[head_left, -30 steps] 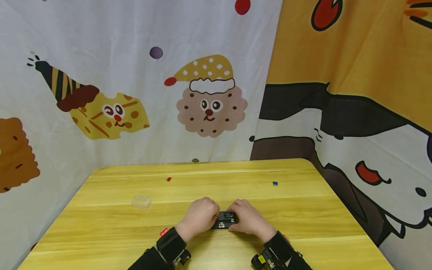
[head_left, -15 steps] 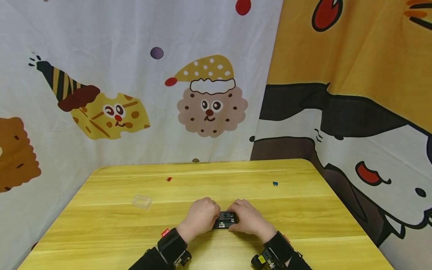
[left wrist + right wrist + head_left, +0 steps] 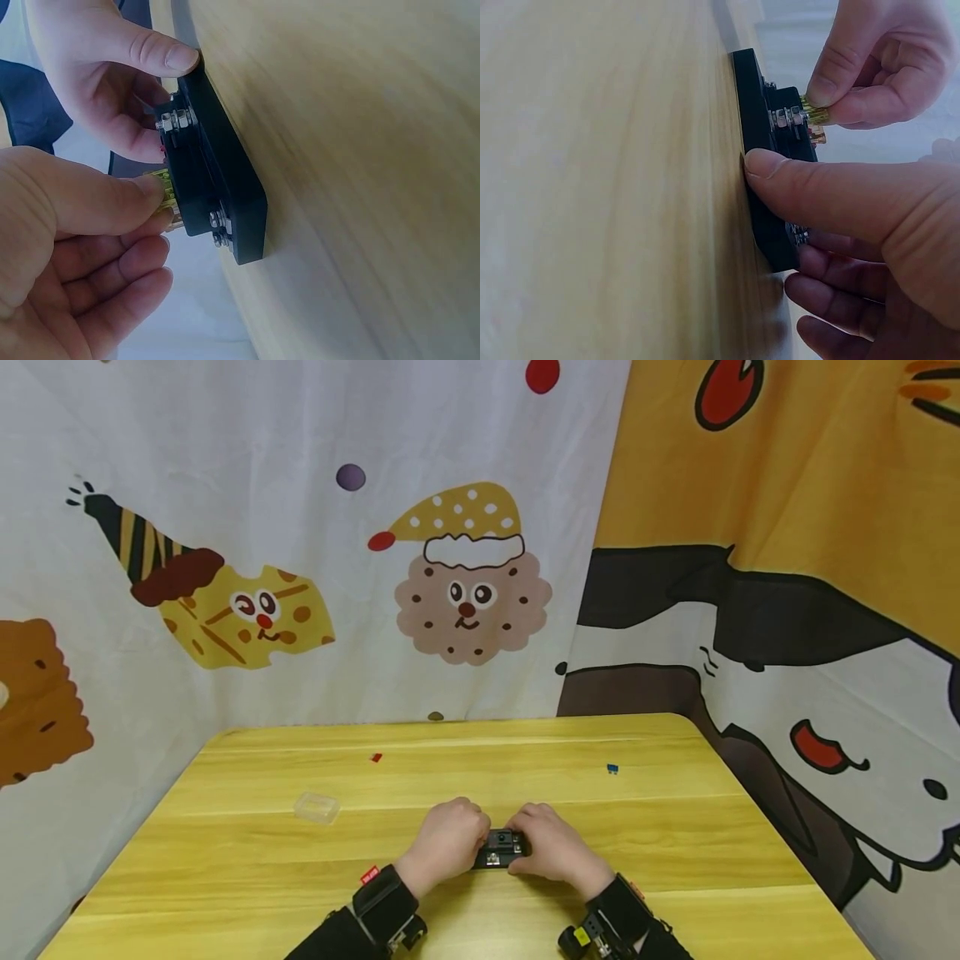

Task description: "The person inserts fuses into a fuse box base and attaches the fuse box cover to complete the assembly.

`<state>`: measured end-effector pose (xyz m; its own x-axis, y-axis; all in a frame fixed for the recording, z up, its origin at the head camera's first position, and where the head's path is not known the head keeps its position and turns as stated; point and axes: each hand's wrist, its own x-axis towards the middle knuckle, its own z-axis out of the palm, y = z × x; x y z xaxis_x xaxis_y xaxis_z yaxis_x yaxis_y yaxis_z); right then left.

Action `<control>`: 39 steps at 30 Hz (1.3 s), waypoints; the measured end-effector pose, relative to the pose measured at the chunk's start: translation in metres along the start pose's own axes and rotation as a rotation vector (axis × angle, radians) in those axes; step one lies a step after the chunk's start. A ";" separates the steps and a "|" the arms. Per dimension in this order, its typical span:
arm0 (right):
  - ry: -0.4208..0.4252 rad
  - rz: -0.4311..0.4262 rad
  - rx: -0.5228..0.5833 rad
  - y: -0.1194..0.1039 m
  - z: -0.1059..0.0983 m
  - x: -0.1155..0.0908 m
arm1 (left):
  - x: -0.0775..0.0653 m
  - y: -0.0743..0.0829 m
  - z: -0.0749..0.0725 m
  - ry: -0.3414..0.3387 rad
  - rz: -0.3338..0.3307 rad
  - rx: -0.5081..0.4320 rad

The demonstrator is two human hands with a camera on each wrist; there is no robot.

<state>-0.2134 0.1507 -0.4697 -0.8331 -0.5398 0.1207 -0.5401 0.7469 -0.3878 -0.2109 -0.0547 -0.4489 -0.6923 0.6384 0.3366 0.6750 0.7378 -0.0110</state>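
Lying on the table, a black fuse block [image 3: 495, 860] with metal bolts and nuts sits between the two hands. My left hand [image 3: 448, 842] pinches a translucent yellow blade fuse [image 3: 166, 187] between thumb and index finger, right at the block's upper face; the other fingers curl loosely below. My right hand [image 3: 555, 847] grips the block's other end, thumb [image 3: 817, 187] on its near edge and fingers along the far side. In the right wrist view, a small orange translucent piece [image 3: 818, 135] shows on the block beside the yellow fuse. The fuse's lower part is hidden.
A small red piece [image 3: 377, 757] lies at the back left of the wooden table [image 3: 247, 868], and a small blue fuse-like piece [image 3: 612, 769] at the back right. A clear plastic box [image 3: 317, 808] stands left of the hands. A printed curtain [image 3: 300, 485] hangs behind the table.
Both hands stay at the fuse block with nearly the same hold. The whole head view shifts very slightly to the right.
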 end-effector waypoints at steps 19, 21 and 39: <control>0.009 -0.006 -0.003 0.002 0.001 -0.001 | 0.001 0.003 0.002 -0.013 -0.020 0.028; 0.012 -0.006 -0.008 0.002 0.002 0.000 | 0.001 0.003 0.002 -0.010 -0.020 0.033; 0.000 0.009 -0.013 0.004 0.003 0.001 | 0.000 0.004 0.007 0.011 -0.020 0.041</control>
<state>-0.2161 0.1522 -0.4743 -0.8378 -0.5331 0.1177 -0.5344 0.7566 -0.3768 -0.2101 -0.0506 -0.4558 -0.7025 0.6210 0.3476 0.6498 0.7589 -0.0424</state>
